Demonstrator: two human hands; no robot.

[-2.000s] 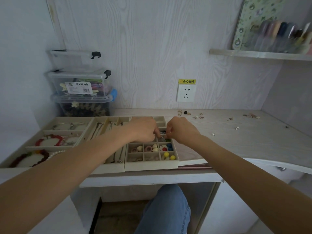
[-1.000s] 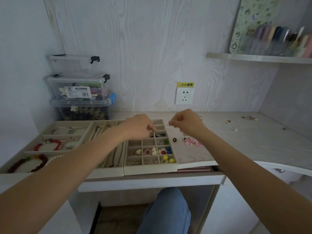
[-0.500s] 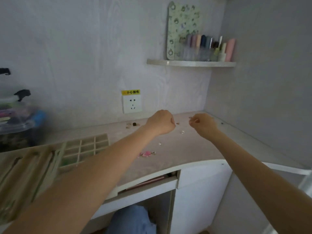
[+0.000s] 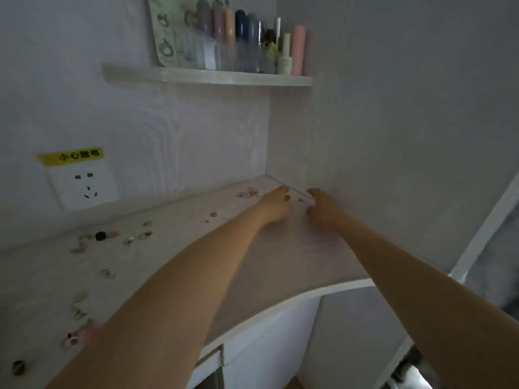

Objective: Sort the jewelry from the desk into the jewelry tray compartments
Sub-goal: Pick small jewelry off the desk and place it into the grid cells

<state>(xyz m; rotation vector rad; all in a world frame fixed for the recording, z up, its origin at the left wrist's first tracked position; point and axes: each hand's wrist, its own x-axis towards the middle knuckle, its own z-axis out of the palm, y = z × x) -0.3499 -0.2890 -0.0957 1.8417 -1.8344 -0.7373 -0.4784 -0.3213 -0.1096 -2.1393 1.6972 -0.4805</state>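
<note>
Closest to you, along the left edge of the desk (image 4: pixel 280 265), there's a pink piece (image 4: pixel 81 334) lying just beside your left forearm, and a dark striped bead (image 4: pixel 18 366) sits a little nearer still, by the front edge. It's all pretty blurry down there, so I can't say what those bits actually are.

A bit further in, more small pale pieces (image 4: pixel 108 273) are scattered on the desktop, well apart from each other. Past those there's a loose cluster with a round black bead (image 4: pixel 100 236) in the middle, near the back wall under the wall socket (image 4: pixel 84 186) with its yellow sticker (image 4: pixel 70 156).

Both your arms stretch out to the far right corner of the desk. Your left hand (image 4: pixel 276 204) is low over the surface with the fingers reaching forward, fairly straight, and I don't see anything pinched in it. Your right hand (image 4: pixel 323 207) is just beside it, thumb and fingers spread loose and slightly curved, nothing held as far as I can tell. Between the two hands lies one tiny piece (image 4: pixel 300 199) on the desktop, and just left of your left fingertips there's a small bunch of pale jewelry (image 4: pixel 248 193), near but not touching.

Up above on the wall, a shelf (image 4: pixel 207 77) carries a row of pastel bottles (image 4: pixel 241 43) and a patterned board (image 4: pixel 168 32) leaning behind them.
</note>
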